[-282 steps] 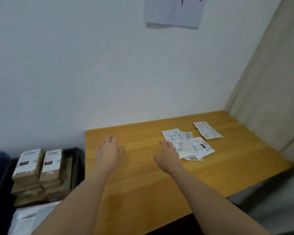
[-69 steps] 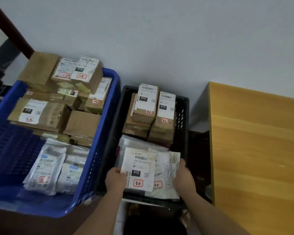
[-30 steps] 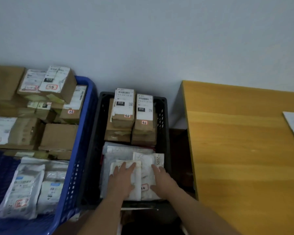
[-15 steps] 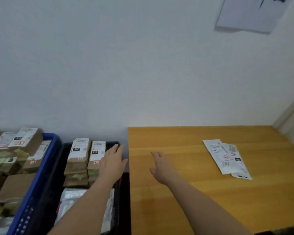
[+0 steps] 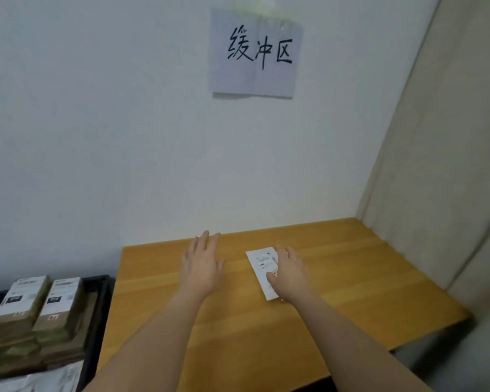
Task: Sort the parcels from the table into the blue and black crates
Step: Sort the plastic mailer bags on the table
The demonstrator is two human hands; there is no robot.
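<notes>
Wooden table (image 5: pixel 337 301): right hand (image 5: pixel 290 274) rests on white parcel (image 5: pixel 262 263).

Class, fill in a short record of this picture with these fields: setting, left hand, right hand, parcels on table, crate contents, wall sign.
setting: wooden table against a white wall
left hand: open, flat over bare table, holding nothing
right hand: fingers spread over a white parcel; grip unclear
parcels on table: the white one shows; any beneath the hand are hidden
crate contents: black crate left of table holds stacked brown boxes
wall sign: handwritten paper sheet
</notes>
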